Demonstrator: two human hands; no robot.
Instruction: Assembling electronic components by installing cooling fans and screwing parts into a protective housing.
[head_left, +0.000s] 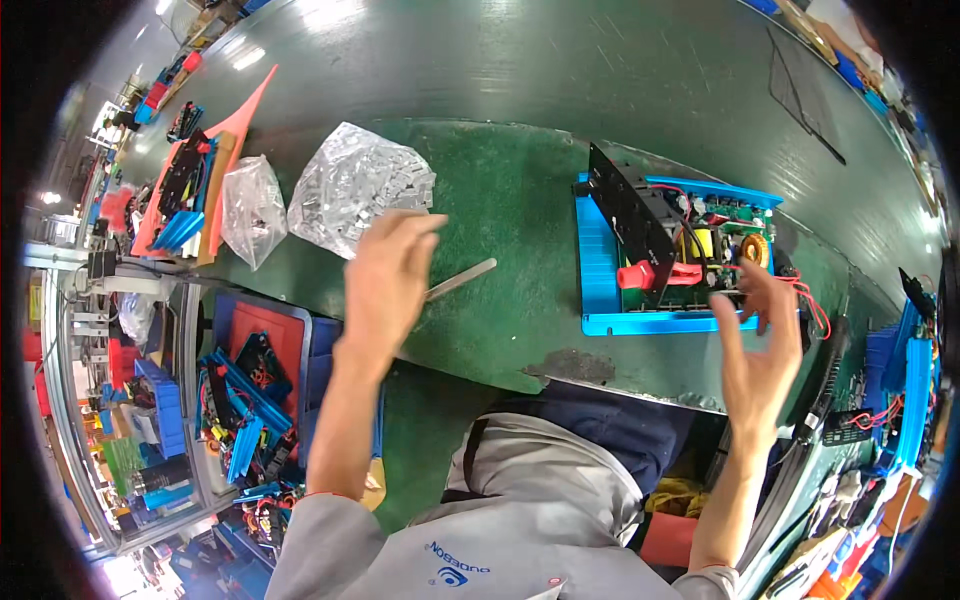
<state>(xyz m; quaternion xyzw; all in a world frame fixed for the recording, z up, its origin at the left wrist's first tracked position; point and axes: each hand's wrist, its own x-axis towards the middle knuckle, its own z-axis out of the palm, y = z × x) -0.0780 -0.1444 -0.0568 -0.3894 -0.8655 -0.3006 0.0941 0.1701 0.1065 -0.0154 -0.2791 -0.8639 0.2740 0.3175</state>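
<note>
My left hand [390,265] is over the near right edge of a clear plastic bag [365,180] full of small silvery pieces. Its fingers are loosely bent and apart, with nothing visible in them. Just right of it, a thin pale strip [465,277] lies on the green mat. At the right, a blue metal housing [600,260] holds a circuit board with a copper-coloured coil [755,248]. A black end panel [632,220] stands tilted across it, with red terminal covers [650,275] by its lower end. My right hand [762,330] is at the housing's near right corner, thumb and fingers spread.
Another clear bag [253,210] and a blue-and-black unit on pink sheeting [240,130] stand to the left. A bin [310,330] of blue and black parts sits below left. Red wires [815,300] and a black tool [828,375] lie at the right.
</note>
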